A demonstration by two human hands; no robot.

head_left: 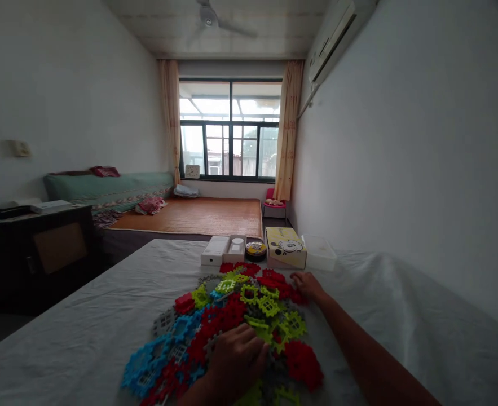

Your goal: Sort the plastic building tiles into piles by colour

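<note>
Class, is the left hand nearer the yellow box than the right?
No, the right hand is close to the yellow box, the left hand farther off.

- The person's left hand (238, 356) was low and near, its back turned up and its fingers curled down; I couldn't tell what, if anything, they gripped.
- Only a short stretch of the left forearm (198, 393) showed, rising from the bottom edge of the view.
- The right hand (308, 286) reached farther forward, back uppermost, fingers pointing leftward and slightly bent.
- The right forearm (367, 352), bare, slanted in long from the lower right.
</note>
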